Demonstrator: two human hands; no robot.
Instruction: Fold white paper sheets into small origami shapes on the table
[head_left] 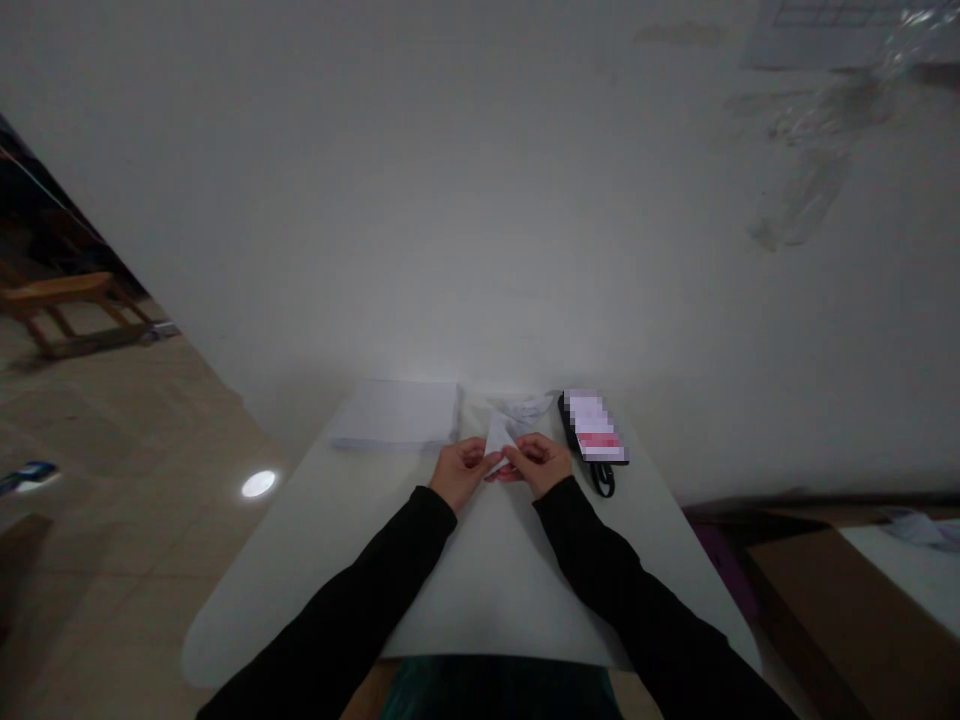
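In the lower middle of the frame, the left hand (459, 474) and the right hand (545, 466) hold the paper (498, 436), a small white folded piece with a pointed top. Each grip is narrow: the left pinches the paper's left side and the right pinches its lower right, thumbs near each other. The hands are over the desk (480, 590), which fills the bottom centre, with black sleeves (356, 605) reaching in from the lower edge. Left of centre, a white stack (401, 412) lies flat near the wall (480, 220). Just behind the hands is a white scrap (531, 407) with faint marks; its shape is hard to make out. Right of centre lies a phone (595, 425), its screen lit and blurred, with a black strap (603, 481) at its near end.
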